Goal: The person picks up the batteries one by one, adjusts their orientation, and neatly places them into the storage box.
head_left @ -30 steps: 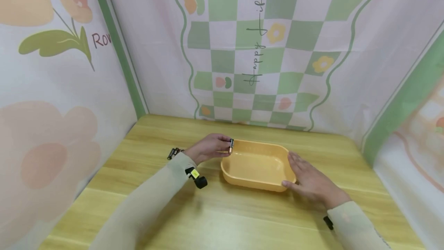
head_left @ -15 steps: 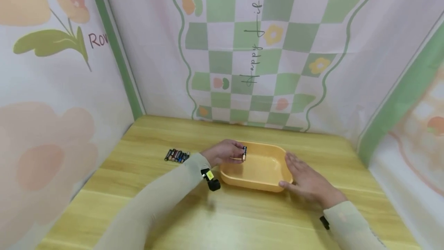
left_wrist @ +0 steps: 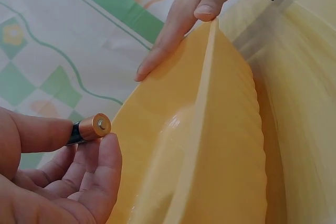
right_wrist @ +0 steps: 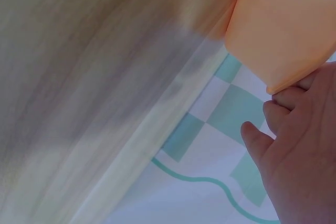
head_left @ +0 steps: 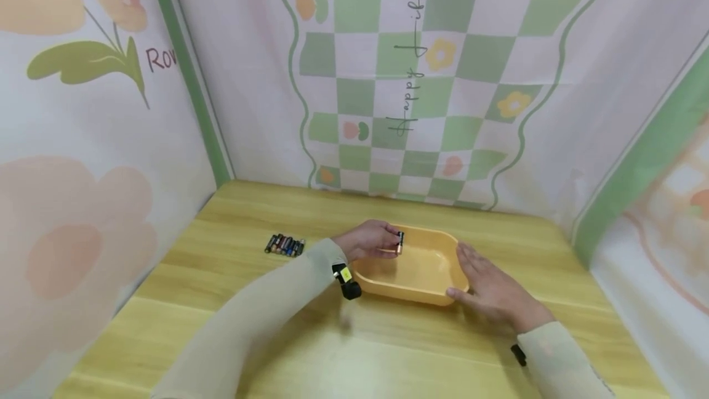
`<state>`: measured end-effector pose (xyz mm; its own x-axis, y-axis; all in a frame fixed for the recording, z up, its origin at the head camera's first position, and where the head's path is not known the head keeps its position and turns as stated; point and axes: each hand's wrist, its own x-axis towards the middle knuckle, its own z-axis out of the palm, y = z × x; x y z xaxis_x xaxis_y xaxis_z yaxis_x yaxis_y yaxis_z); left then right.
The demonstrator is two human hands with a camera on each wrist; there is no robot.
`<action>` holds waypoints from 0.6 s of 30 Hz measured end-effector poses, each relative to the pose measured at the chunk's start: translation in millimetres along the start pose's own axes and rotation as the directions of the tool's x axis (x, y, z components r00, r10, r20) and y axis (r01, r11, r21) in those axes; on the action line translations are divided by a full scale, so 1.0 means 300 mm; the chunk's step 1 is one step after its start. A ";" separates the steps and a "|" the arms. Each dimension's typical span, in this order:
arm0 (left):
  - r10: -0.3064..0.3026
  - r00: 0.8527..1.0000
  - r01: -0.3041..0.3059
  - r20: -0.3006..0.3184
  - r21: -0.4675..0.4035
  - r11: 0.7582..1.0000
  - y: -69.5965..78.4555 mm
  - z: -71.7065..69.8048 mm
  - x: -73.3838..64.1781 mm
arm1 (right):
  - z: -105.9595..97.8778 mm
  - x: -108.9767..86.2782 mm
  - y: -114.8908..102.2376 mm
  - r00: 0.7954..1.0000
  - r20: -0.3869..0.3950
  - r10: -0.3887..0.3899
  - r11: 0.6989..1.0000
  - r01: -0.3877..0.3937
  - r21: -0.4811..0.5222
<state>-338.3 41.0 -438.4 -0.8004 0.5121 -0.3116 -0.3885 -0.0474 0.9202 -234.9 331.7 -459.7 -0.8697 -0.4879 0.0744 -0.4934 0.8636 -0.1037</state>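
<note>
A single battery (head_left: 400, 243), black with a copper end, is pinched between the thumb and fingers of a person's left hand (head_left: 368, 239), at the fingertips, over the left part of a yellow tray (head_left: 407, 292). The right hand (head_left: 493, 288), its fingers extended, holds nothing in its grasp and rests against the tray's right end, thumb at the rim.

The count: two hands, one tray, one battery held and, to the left of the tray, one row of batteries (head_left: 284, 245) lying side by side on the wooden table (head_left: 421, 356), too small to number surely. Two black wrist devices, one (head_left: 346, 282) at the left cuff and another (head_left: 518, 355) at the right, are also seen.

Only the head view takes in the row. The left wrist view alone reveals the battery's copper end face with its metal nub; the right wrist view, from below the rim, shows the tray's outer wall and the right hand's fingers beside it.
</note>
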 end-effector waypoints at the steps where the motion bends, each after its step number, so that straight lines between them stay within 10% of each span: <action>1: -0.002 1.000 0.002 0.002 0.002 1.000 -0.001 0.002 0.006 | 0.000 0.001 -0.001 1.000 0.001 0.000 1.000 0.000 -0.001; 18: -0.051 0.996 0.039 0.069 0.153 0.987 -0.037 0.103 0.081 | -0.006 0.003 0.000 1.000 -0.003 -0.008 1.000 0.008 0.004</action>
<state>-339.3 80.3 -448.8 -0.7465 0.5716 -0.3406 -0.3452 0.1049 0.9326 -235.7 331.5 -457.9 -0.8658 -0.4943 0.0780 -0.5003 0.8592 -0.1072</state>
